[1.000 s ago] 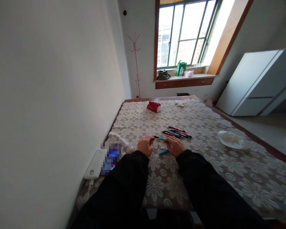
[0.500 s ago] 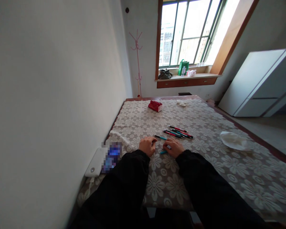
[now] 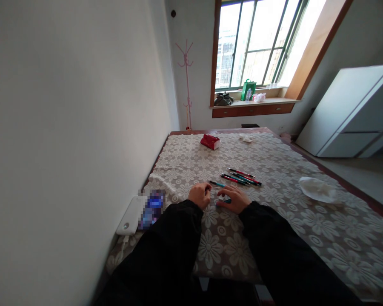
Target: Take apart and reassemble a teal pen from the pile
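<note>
Lace-covered counter [image 3: 274,221] below the window: the left hand [image 3: 199,194] curls its fingers round something too small to identify, the right hand [image 3: 232,199] lies flat, half hiding a teal pen piece [image 3: 227,201], near the pens [image 3: 241,177].

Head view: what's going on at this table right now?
A person in black sleeves works at a table under a floral lace cloth. The left hand pinches a thin pen part by a teal pen piece; the right hand rests over another teal piece. A cluster of pens lies just beyond, with a white power bank at the left.
</note>
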A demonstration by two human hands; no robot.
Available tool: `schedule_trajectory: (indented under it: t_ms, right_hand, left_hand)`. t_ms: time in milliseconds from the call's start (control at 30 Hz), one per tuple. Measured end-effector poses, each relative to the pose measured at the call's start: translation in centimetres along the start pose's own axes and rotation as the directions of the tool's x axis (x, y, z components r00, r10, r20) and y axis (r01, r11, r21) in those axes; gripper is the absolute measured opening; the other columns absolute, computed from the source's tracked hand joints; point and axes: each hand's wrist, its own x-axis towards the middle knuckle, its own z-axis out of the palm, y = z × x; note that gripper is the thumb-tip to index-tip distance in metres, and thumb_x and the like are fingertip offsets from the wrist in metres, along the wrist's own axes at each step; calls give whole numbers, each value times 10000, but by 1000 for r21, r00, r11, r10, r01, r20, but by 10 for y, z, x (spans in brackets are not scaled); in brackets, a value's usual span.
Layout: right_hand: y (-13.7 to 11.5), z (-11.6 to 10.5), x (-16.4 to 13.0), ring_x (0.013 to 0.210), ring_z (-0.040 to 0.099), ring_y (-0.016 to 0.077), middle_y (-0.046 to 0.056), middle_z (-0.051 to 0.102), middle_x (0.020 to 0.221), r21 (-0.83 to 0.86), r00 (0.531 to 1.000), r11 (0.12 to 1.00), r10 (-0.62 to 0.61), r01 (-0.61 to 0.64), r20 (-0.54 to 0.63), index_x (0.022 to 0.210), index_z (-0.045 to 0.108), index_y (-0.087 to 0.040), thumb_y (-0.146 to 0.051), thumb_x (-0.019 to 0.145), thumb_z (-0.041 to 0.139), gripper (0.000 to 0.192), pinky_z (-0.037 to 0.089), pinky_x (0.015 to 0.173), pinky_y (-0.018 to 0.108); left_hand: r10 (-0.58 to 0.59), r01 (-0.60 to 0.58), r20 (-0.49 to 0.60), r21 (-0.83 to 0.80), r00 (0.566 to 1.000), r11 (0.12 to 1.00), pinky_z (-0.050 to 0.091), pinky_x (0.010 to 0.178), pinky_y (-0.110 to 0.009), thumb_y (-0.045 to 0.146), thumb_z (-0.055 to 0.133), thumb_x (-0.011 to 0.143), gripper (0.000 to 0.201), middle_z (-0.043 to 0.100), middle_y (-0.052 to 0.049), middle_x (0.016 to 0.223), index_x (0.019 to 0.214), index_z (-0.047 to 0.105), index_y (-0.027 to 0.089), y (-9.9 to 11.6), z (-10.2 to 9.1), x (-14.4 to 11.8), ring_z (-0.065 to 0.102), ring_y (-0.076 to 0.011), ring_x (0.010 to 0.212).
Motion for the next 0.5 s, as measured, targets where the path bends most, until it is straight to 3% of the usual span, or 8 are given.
schedule_trajectory:
  t_ms: [133, 267, 400, 500]
  right_hand:
    - [0, -1, 0, 945, 615, 251, 64, 689, 1000, 28, 994, 998, -66, 64, 89, 1040, 690, -246, -402, 808, 737, 283, 479, 863, 387]
    - [2, 1, 1, 956, 611, 249, 76, 669, 1011, 67, 987, 992, -111, 104, 117, 964, 698, -237, -357, 854, 677, 165, 490, 868, 380]
    - [1, 0, 1, 923, 610, 239, 81, 669, 962, 103, 989, 987, -135, 127, 68, 888, 666, -222, -301, 900, 580, 117, 490, 855, 373]
    - [1, -3, 0, 842, 618, 214, 74, 670, 894, 118, 998, 991, -66, 69, -22, 931, 613, -208, -266, 934, 468, 156, 491, 799, 342]
  left_hand:
    - [-5, 5, -12, -20, 1000, 1000, 499, 839, -313, 126, 512, 834, 225, 712, -42, 904, 950, 682, 217, -1, 2, 0, 637, -204, 886]
    - [-6, 5, -19, -49, 1000, 999, 499, 848, -312, 107, 499, 829, 226, 708, -45, 910, 933, 670, 211, -1, 3, 1, 637, -200, 888]
    - [-14, 12, -17, -84, 1000, 996, 500, 859, -299, 100, 495, 837, 230, 711, -44, 928, 947, 663, 212, -2, 3, 2, 646, -192, 894]
    - [-31, 29, -21, -109, 999, 994, 503, 850, -293, 88, 485, 837, 232, 709, -45, 912, 949, 652, 204, -3, 3, 2, 649, -188, 873]
